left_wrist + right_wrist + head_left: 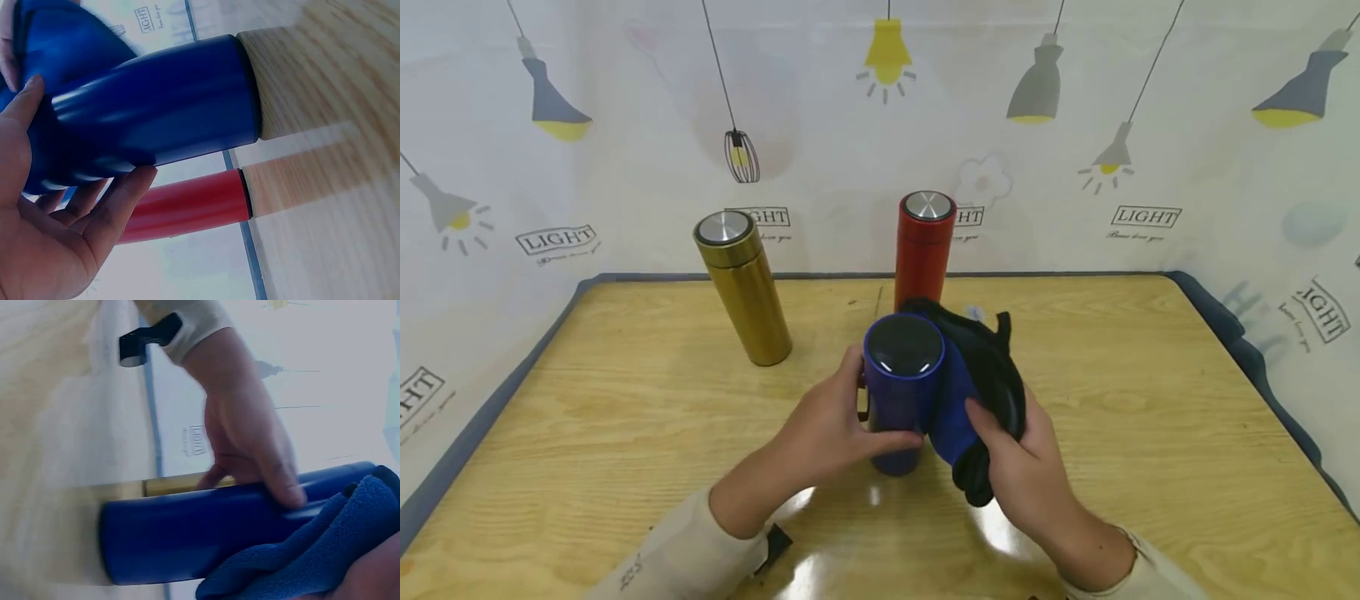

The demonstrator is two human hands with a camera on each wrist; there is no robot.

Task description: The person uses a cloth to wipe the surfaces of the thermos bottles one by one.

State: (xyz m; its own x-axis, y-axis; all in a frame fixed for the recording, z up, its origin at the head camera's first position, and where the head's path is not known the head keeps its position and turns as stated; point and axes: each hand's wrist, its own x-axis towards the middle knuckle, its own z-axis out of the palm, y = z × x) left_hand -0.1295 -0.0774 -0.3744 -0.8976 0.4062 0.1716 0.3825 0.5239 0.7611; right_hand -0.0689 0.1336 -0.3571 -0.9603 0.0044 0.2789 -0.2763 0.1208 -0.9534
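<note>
A blue flask (895,408) with a dark, shiny top stands upright on the table. My left hand (808,437) grips it from the left, thumb across the near side and fingers behind, as the left wrist view of the flask (162,100) shows. In my right hand (1030,471) is a folded blue-and-black cloth (953,408) with a small black loop. The fleecy blue cloth (300,556) lies against the right side of the flask (169,537). Part of my right hand is hidden behind the cloth.
Behind the blue flask stands a red flask (921,258) with a silver lid, its lower part hidden by the cloth. A gold flask (747,300) stands farther left. The wooden table (625,417) ends at a patterned white backdrop (827,150).
</note>
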